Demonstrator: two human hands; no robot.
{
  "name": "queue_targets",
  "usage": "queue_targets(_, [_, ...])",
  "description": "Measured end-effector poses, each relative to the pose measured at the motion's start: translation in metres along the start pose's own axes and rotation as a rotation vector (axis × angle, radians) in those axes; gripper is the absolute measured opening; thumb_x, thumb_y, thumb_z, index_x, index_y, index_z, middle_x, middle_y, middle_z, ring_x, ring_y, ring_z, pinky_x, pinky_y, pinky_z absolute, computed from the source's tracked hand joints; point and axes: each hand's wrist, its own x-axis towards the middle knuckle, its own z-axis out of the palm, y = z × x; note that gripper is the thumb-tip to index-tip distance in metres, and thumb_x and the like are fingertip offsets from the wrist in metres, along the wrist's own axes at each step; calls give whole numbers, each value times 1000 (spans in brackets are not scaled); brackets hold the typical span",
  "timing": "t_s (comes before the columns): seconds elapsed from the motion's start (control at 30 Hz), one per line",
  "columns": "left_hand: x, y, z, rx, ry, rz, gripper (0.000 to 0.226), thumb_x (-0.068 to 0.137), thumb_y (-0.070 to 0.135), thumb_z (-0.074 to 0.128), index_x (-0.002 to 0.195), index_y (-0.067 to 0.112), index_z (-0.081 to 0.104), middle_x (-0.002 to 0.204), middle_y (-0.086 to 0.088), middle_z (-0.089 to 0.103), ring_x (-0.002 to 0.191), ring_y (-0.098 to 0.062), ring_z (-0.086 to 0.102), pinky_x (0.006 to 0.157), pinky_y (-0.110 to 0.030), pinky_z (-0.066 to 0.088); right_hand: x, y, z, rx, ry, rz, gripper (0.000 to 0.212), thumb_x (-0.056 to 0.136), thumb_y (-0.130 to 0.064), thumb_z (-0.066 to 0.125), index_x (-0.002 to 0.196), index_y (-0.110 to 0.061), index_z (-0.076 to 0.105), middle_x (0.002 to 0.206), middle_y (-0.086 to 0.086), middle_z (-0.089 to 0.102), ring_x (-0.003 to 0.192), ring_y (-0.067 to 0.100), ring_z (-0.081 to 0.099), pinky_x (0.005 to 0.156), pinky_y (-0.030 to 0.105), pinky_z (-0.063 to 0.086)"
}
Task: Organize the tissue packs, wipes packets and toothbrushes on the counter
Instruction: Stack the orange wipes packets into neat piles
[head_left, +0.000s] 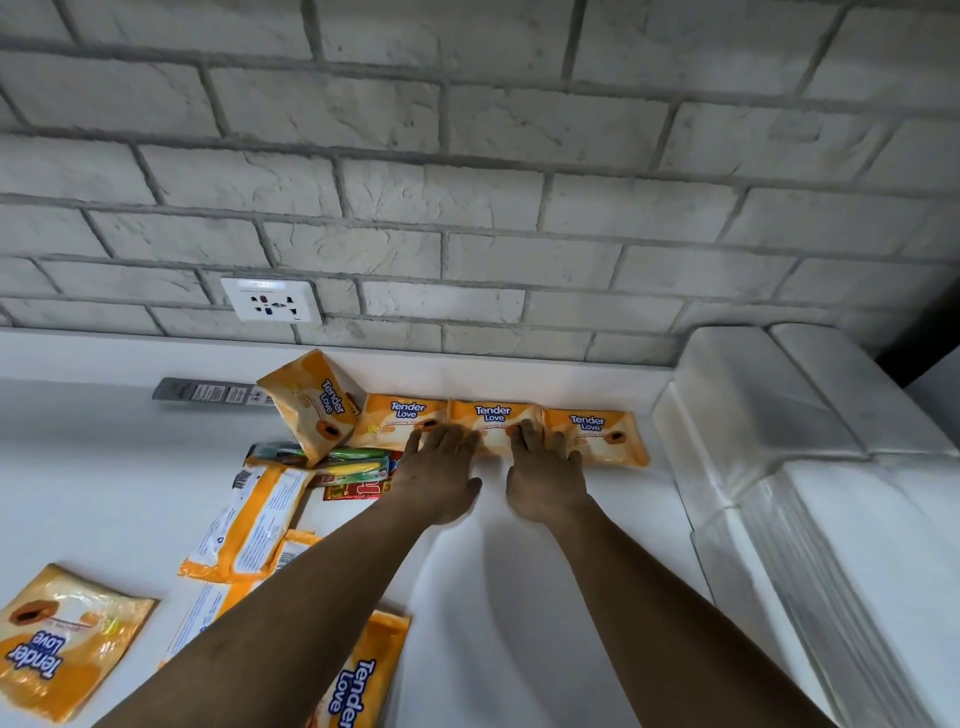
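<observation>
Three orange "Tender Love" wipes packets lie in a row along the wall: left (402, 421), middle (493, 418), right (605, 434). My left hand (441, 470) lies flat, fingertips on the seam between the left and middle packets. My right hand (545, 475) lies flat, fingers on the middle packet's right end. A fourth packet (311, 402) leans tilted at the row's left end. Packaged toothbrushes (353, 467) lie under it. More packets lie loose at the left: one face down (254, 519), one (57, 639) near the front edge, one (363, 675) under my left forearm.
Large white wrapped tissue packs (810, 415) fill the counter's right side. A grey carded item (208, 392) lies by the wall at the left. A wall socket (270, 300) sits above the white counter (519, 597).
</observation>
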Motion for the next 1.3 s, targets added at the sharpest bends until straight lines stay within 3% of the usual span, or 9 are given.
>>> queue_targets(0.17, [5, -6, -6, -106, 14, -27, 67, 103, 55, 45, 161, 27, 28, 168, -2, 31, 156, -28, 26, 127, -51, 18, 3, -6, -5, 12, 35, 18, 65, 102, -33, 46, 160, -18, 23, 169, 6, 15, 150, 40, 21, 117, 61, 26])
queue_targets(0.3, [6, -27, -19, -197, 114, -272, 60, 103, 44, 47, 156, 19, 36, 155, -12, 43, 139, -34, 43, 110, -48, 42, 4, -24, -13, 113, 145, 36, 59, 100, -27, 50, 155, -13, 33, 166, 9, 22, 148, 38, 24, 117, 53, 30])
queue_targets(0.43, [1, -59, -22, -294, 110, -438, 52, 104, 40, 46, 150, 20, 36, 148, -13, 45, 137, -38, 44, 105, -54, 48, 6, -54, -13, 227, 186, -92, 53, 102, -25, 51, 153, -13, 40, 159, 11, 37, 148, 37, 28, 118, 47, 34])
queue_targets(0.6, [-5, -83, -14, -310, -4, -440, 42, 107, 43, 38, 144, 23, 38, 142, -11, 55, 130, -35, 54, 108, -55, 48, 13, -95, -6, 496, 170, -78, 37, 102, -24, 60, 138, -19, 53, 135, 5, 59, 123, 25, 59, 103, 37, 51])
queue_targets(0.77, [-5, -88, -12, -369, 34, -473, 38, 107, 43, 37, 135, 19, 47, 127, -10, 64, 110, -30, 65, 98, -47, 54, 19, -116, 3, 627, 159, 11, 46, 99, -25, 63, 142, -23, 47, 136, 4, 56, 121, 25, 61, 104, 41, 54])
queue_targets(0.93, [6, -98, -20, -561, 103, -584, 45, 104, 32, 47, 143, 10, 48, 138, -19, 56, 121, -39, 58, 100, -50, 52, 21, -124, -1, 761, 131, 49, 39, 101, -15, 59, 139, -20, 55, 135, 5, 57, 122, 26, 60, 105, 43, 53])
queue_targets(1.1, [13, -108, -25, -730, 132, -683, 51, 104, 17, 53, 153, 6, 46, 148, -19, 56, 133, -37, 55, 109, -43, 45, 22, -122, -4, 846, 63, 95, 44, 102, -14, 57, 145, -22, 51, 145, 6, 42, 130, 27, 53, 105, 37, 49])
queue_targets(1.23, [11, -110, -24, -814, 164, -705, 47, 103, 20, 54, 149, 13, 49, 133, -15, 65, 113, -34, 65, 94, -43, 55, 20, -118, -4, 891, 49, 115, 43, 103, -13, 55, 145, -22, 51, 145, 6, 40, 130, 28, 53, 107, 37, 49])
queue_targets(1.3, [8, -107, -25, -845, 173, -704, 46, 105, 18, 51, 150, 14, 46, 131, -15, 65, 112, -34, 65, 91, -43, 55, 18, -119, -6, 918, 44, 115, 42, 103, -12, 54, 143, -23, 52, 140, 5, 41, 126, 26, 54, 105, 38, 52])
